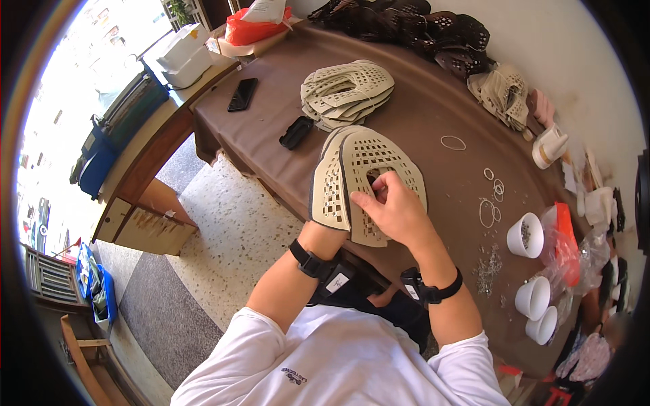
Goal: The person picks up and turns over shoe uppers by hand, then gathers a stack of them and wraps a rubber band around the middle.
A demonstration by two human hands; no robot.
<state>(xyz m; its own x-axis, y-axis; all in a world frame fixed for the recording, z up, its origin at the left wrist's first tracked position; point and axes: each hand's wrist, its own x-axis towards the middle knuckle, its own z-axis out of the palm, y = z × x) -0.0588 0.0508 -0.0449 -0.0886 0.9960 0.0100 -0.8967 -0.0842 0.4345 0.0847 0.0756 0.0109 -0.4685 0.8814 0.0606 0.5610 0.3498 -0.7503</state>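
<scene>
A cream perforated shoe upper [376, 152] with dark edging lies in front of me, over the near edge of the table. My left hand [321, 234] reaches beneath its left side; only the wrist end shows, and the fingers are hidden under the upper. My right hand [396, 210] is at the upper's central opening, thumb and forefinger drawn together. Whatever lies between those fingertips is too small or hidden to make out. Just beyond is a stack of similar cream perforated uppers [349, 88].
The brown-covered table [433, 162] holds a phone [242, 95], a black case [296, 132], pale rings [487, 213] and scattered small metal bits [485, 271]. White cups [525, 235] and plastic bags stand right. Dark perforated uppers [433, 34] are piled along the wall.
</scene>
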